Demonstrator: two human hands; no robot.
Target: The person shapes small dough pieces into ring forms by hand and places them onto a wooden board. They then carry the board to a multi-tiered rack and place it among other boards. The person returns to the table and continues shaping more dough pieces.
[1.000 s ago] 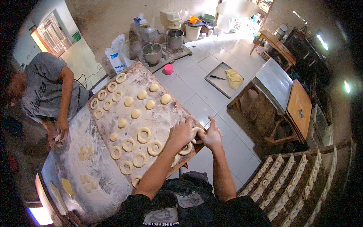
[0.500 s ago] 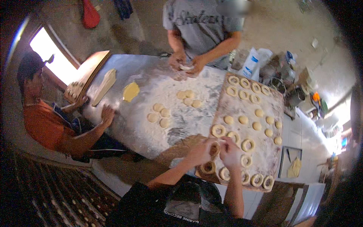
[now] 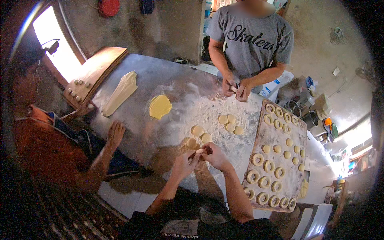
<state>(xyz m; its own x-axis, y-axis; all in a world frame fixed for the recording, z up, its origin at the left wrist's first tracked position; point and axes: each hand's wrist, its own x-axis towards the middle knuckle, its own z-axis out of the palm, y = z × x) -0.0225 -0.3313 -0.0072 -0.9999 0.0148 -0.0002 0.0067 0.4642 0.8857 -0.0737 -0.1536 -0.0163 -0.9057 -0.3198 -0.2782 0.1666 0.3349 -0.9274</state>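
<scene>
My left hand (image 3: pixel 186 161) and my right hand (image 3: pixel 214 157) meet low over the floured metal table (image 3: pixel 148 80), both closed on a small piece of pale dough (image 3: pixel 200 151), which is partly hidden by my fingers. Just beyond them lie flattened dough discs (image 3: pixel 206 137) on loose flour, with another group (image 3: pixel 230 127) a little further away. On my right, a floury board (image 3: pixel 256 204) holds several rows of dough rings (image 3: pixel 264 182) and round dough pieces (image 3: pixel 287 154).
A person in grey (image 3: pixel 252 48) works dough across the table. Another in orange (image 3: pixel 52 152) sits at the left, a hand (image 3: pixel 117 132) on the table. A long dough strip (image 3: pixel 120 93), yellow spread (image 3: pixel 160 107) and wooden board (image 3: pixel 104 60) lie leftward. Bowls (image 3: pixel 310 119) stand behind the dough board.
My view has turned left toward the table. My hands have moved off the board of rings to the floured metal surface, and now hold a small piece where they earlier held a ring.
</scene>
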